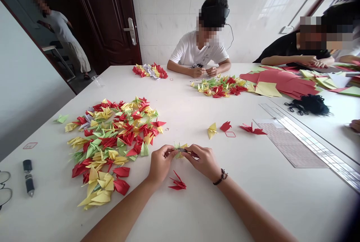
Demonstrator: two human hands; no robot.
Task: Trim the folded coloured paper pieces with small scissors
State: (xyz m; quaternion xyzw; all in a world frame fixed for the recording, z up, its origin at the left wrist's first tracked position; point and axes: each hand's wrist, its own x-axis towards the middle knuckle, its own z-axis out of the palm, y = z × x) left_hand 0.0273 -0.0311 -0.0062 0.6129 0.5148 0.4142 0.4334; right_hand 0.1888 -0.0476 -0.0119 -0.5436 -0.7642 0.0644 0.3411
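My left hand (159,162) and my right hand (204,160) meet over the table, fingertips pinched together. Between them is a small folded paper crane (177,146), with green and yellow paper showing. Something thin and dark lies at the fingertips; its kind is too small to tell. A red paper crane (179,185) rests on the table just below my hands. Left of my left hand spreads a large pile of red, yellow and green paper cranes (118,137). Beyond my right hand lie a yellow crane (212,131) and red cranes (252,129).
A ruler (303,133) and a patterned sheet (292,146) lie at right, near black thread (312,104) and coloured paper (287,80). Across the table, a person (201,47) works beside more cranes (222,86). A pen (28,178) and glasses (4,189) lie at left.
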